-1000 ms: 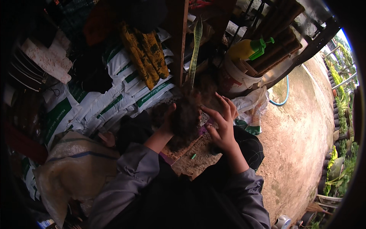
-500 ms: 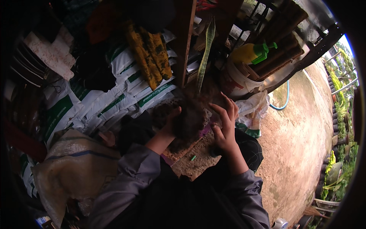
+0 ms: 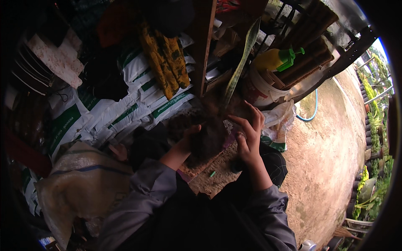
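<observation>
A single tall snake plant leaf [image 3: 241, 62], green with pale edges, rises tilted to the right from a dark, soil-coloured clump [image 3: 208, 140] in front of me. My left hand [image 3: 184, 145] cups the clump's left side, thumb on top and the other fingers hidden. Whether the clump is bare soil or sits in a dark pot is too shadowed to tell. On its right, my right hand [image 3: 250, 138] is open, fingers apart, fingertips close to the base of the leaf. A bit of purple material [image 3: 230, 140] shows between the clump and that hand.
White-and-green plastic bags [image 3: 138, 106] lie stacked at the left, near a translucent sack [image 3: 83, 180]. A white bucket [image 3: 261, 90] holding a yellow spray bottle [image 3: 270, 58] stands at the back right. A small green piece [image 3: 212, 173] lies on the ground. A blue hose [image 3: 314, 108] curves further right.
The leaf has swung to the right, its tip and base both shifted that way. My left hand has moved very slightly; my right hand stays almost in place beside the clump.
</observation>
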Motion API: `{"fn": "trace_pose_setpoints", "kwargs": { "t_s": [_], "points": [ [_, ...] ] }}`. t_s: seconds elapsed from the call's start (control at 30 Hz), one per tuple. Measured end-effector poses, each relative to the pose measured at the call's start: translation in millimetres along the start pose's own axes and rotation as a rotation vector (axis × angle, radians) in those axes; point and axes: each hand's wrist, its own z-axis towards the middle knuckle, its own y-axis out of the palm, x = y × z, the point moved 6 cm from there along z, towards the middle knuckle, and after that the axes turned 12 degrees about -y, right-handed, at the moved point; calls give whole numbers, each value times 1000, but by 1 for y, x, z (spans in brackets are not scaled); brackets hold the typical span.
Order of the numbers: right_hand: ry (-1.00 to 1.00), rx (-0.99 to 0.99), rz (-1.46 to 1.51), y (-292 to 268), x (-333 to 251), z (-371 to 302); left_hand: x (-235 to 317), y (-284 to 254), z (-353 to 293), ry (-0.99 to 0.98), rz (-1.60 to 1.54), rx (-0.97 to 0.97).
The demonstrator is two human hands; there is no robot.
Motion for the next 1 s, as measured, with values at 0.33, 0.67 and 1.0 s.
{"fn": "trace_pose_setpoints", "kwargs": {
  "t_s": [0.33, 0.67, 1.0],
  "points": [
    [-91, -118, -124, 3, -8, 1, 1, 14, 5, -50, 2, -134],
    [-8, -79, -29, 2, 10, 1, 8, -6, 7, -81, 716, 260],
    [-13, -234, -55, 10, 8, -8, 18, 2, 11, 29, 795, 297]
  ]
}}
